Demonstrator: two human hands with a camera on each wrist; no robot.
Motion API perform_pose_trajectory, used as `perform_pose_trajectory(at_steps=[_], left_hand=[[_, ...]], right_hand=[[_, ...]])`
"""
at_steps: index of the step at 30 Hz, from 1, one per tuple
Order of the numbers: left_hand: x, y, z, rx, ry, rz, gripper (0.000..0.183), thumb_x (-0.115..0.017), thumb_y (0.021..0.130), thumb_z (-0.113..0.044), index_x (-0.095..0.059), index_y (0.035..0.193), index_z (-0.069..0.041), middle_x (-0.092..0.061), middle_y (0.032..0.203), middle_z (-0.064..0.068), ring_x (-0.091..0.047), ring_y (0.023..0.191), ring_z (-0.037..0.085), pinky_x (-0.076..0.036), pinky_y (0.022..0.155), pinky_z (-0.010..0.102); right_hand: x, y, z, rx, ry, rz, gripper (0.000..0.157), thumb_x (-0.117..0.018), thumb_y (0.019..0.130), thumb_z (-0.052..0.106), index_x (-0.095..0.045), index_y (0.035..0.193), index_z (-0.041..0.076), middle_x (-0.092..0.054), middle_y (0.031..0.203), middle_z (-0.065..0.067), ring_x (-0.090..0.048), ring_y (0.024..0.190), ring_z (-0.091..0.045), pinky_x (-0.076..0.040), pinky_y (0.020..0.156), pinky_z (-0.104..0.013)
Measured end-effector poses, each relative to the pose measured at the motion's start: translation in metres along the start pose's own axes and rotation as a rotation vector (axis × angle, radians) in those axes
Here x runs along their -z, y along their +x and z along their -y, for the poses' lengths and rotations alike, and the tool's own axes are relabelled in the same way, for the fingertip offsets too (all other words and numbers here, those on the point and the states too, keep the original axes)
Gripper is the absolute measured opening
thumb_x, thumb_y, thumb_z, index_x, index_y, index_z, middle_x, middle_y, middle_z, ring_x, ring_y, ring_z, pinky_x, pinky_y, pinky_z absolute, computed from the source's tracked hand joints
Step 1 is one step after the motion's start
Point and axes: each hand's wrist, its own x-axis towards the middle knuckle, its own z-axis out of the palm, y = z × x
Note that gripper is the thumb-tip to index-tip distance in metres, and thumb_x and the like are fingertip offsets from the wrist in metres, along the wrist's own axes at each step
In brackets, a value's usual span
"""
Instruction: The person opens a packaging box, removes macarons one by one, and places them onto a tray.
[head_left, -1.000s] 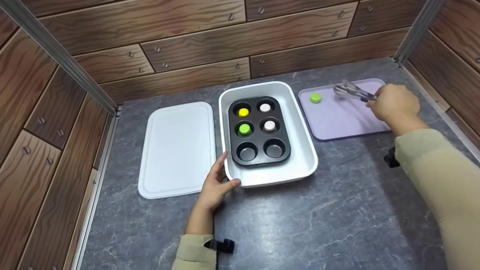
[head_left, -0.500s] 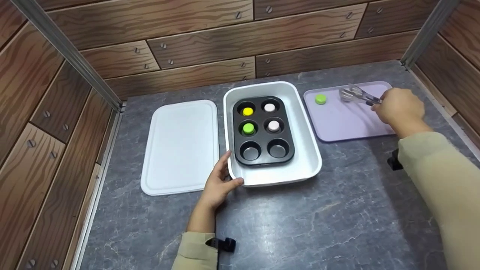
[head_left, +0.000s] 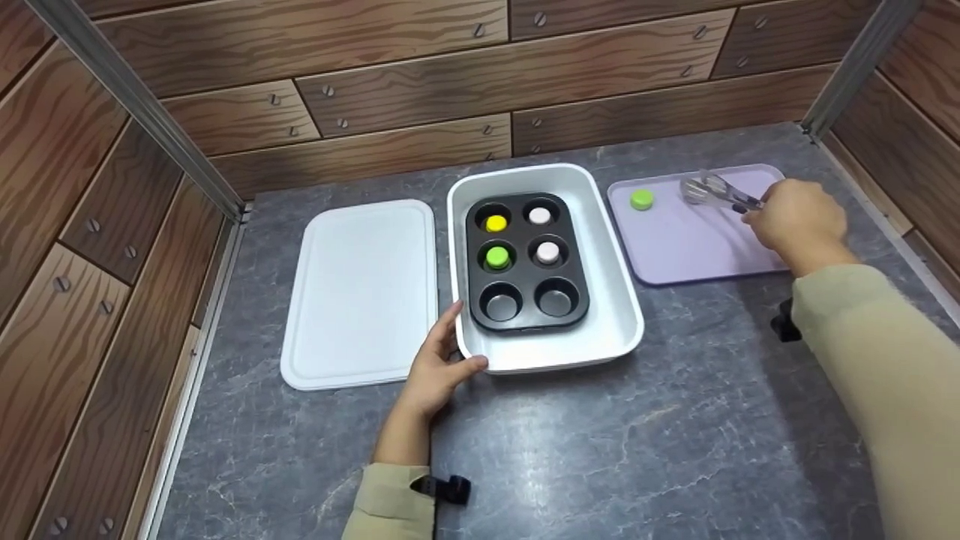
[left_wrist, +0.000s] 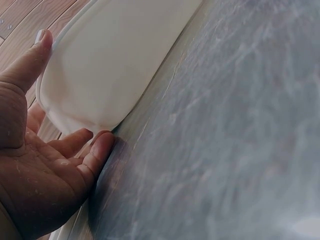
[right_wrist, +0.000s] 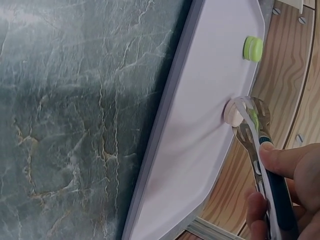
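My right hand [head_left: 801,221] grips metal tongs [right_wrist: 272,185] with dark handle parts, over the lilac tray [head_left: 675,247]. The tong heads are apart, right at a pale pink macaron [right_wrist: 232,113] on the tray; whether they touch it I cannot tell. A green macaron [head_left: 641,199] lies near the tray's left end. My left hand [head_left: 435,379] rests at the near left corner of a white bin [head_left: 551,352], thumb at the rim and fingers along the outer wall. Inside the bin stands a dark muffin tin [head_left: 529,300] with yellow, green and pale pink macarons in its back cups.
A white lid or flat board [head_left: 360,292] lies left of the bin. Wood-patterned walls [head_left: 405,82] enclose the grey marbled table [head_left: 570,450] at the back and sides, with metal posts at the corners.
The head view has shifted a little, then steadied. The tongs have moved slightly down and nearer on the lilac tray. The left hand stays at the bin's corner.
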Motion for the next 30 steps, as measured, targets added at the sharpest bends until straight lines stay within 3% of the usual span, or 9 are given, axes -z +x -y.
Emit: perform_pose_trajectory(at_steps=[7,16,24,30], left_hand=[[-0.001,0.0,-0.001,-0.011,0.001,0.005,0.1,-0.089,0.085,-0.007,-0.03,0.165,-0.001,-0.046,0.156,0.033,-0.052,0.138,0.047,-0.049,0.109,0.048],[-0.001,-0.001,-0.003,0.003,0.048,-0.012,0.095,-0.086,0.087,-0.001,-0.031,0.165,-0.002,-0.048,0.155,0.031,-0.054,0.137,0.045,-0.05,0.106,0.043],[0.0,-0.001,-0.003,0.003,0.054,-0.016,0.097,-0.088,0.087,-0.004,-0.031,0.165,-0.002,-0.049,0.154,0.031,-0.055,0.135,0.045,-0.051,0.104,0.039],[-0.002,-0.001,-0.003,0.006,0.057,-0.016,0.096,-0.087,0.086,-0.002,-0.032,0.165,-0.003,-0.048,0.155,0.031,-0.055,0.136,0.046,-0.05,0.106,0.044]], right_hand=[[0.001,-0.002,0.0,0.01,0.016,-0.016,0.051,-0.07,0.098,0.045,-0.071,0.109,-0.005,-0.065,0.104,-0.038,-0.062,0.09,-0.054,-0.048,0.064,-0.062],[0.012,-0.008,0.008,-0.001,0.048,-0.048,0.062,-0.064,0.101,0.051,-0.066,0.128,-0.005,-0.062,0.121,-0.041,-0.061,0.102,-0.059,-0.049,0.069,-0.065],[0.017,-0.018,0.041,0.091,0.094,-0.127,0.06,-0.061,0.099,0.046,-0.067,0.134,-0.003,-0.066,0.116,-0.035,-0.063,0.097,-0.054,-0.048,0.071,-0.066],[0.021,-0.034,0.072,0.2,0.126,-0.165,0.056,-0.059,0.098,0.042,-0.069,0.133,-0.001,-0.07,0.114,-0.032,-0.064,0.094,-0.051,-0.047,0.072,-0.066]])
